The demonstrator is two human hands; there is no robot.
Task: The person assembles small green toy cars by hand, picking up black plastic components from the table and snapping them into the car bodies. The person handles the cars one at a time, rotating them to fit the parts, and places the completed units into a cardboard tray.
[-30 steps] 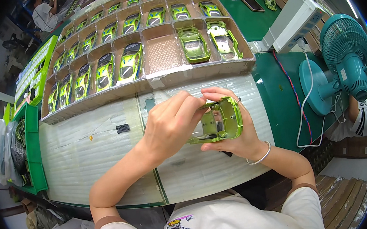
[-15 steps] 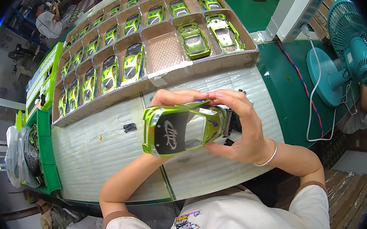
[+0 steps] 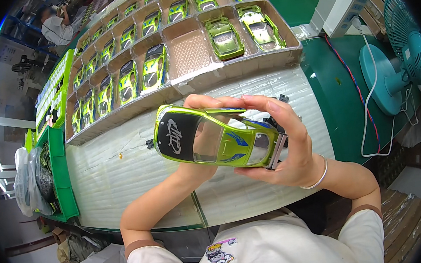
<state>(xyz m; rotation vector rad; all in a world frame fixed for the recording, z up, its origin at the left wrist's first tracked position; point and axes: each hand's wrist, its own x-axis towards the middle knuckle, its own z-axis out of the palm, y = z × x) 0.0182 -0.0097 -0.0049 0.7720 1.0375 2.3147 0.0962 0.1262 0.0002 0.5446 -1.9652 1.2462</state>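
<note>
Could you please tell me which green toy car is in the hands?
The glossy green-and-black plastic toy car, held between the left hand and right hand; the similar green cars in the brown compartmented tray are touched by neither.

Left hand [image 3: 206, 102] curled, right hand [image 3: 298, 149] cupped, facing inward

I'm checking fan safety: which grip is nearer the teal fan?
Right. The right grip, around the green toy car's right end, is left of the teal fan; the left grip, partly hidden behind the car, is farther left.
</note>
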